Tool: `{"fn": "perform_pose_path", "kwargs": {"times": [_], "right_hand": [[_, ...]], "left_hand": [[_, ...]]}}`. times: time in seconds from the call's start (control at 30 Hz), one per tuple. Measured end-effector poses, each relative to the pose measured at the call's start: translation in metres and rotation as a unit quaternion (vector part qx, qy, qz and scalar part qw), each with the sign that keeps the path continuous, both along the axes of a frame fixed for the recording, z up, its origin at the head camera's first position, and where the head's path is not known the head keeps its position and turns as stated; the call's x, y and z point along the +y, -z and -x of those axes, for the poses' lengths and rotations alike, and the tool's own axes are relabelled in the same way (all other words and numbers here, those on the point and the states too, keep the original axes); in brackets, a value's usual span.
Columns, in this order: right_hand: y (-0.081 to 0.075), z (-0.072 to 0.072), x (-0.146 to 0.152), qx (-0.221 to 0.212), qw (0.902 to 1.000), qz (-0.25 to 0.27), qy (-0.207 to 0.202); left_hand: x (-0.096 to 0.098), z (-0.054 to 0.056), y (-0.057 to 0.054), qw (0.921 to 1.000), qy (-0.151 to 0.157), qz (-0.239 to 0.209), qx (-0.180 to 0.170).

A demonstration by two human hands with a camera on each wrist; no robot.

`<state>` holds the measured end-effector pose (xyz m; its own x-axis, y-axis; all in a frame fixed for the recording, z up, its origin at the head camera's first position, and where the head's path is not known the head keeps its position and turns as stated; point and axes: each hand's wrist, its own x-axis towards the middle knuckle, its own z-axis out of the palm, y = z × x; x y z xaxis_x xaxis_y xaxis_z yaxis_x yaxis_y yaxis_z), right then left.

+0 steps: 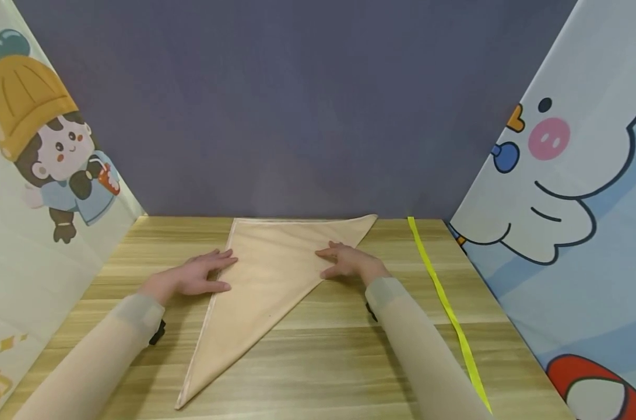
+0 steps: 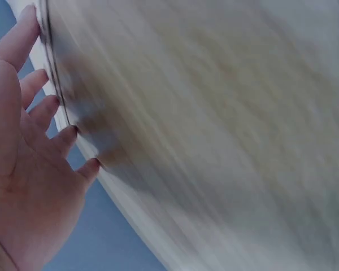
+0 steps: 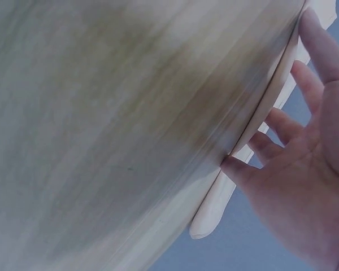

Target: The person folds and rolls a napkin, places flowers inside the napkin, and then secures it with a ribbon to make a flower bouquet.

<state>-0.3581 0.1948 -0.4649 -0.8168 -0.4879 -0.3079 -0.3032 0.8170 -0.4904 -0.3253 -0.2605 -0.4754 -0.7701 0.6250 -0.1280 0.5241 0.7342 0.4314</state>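
Note:
A peach-coloured cloth [image 1: 276, 262], folded into a triangle, lies flat on the wood-grain table. Its straight edge with a pale hem faces left, and the slanting fold runs from the front left tip to the back right tip. My left hand [image 1: 199, 274] rests with spread fingers on the cloth's left edge; in the left wrist view the fingertips [image 2: 76, 130] touch along that border. On the slanting fold at the right, my right hand [image 1: 349, 262] touches the cloth with its fingers extended. The right wrist view shows the cloth's rounded corner [image 3: 206, 217] beside the hand.
A yellow strip [image 1: 443, 297] runs front to back along the right of the wooden table [image 1: 318, 373]. Behind stands a dark grey panel [image 1: 297, 105]. Cartoon-printed side panels [image 1: 585, 175] flank the table left and right.

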Motion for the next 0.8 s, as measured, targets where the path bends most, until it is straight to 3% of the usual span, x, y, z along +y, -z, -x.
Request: {"fn": "perform_pose_path", "kwargs": {"times": [0.3, 0.57, 0.8], "right_hand": [[0.001, -0.002, 0.001, 0.0, 1.0, 0.009, -0.003], [0.003, -0.002, 0.001, 0.002, 1.0, 0.007, 0.002], [0.004, -0.002, 0.0, 0.001, 0.9999, 0.01, -0.001]], "left_hand": [[-0.003, -0.002, 0.006, 0.9997, -0.01, -0.007, 0.021], [-0.006, -0.013, 0.01, 0.9994, -0.014, -0.03, -0.007], [-0.001, -0.014, 0.01, 0.9976, 0.021, -0.062, -0.023]]}}
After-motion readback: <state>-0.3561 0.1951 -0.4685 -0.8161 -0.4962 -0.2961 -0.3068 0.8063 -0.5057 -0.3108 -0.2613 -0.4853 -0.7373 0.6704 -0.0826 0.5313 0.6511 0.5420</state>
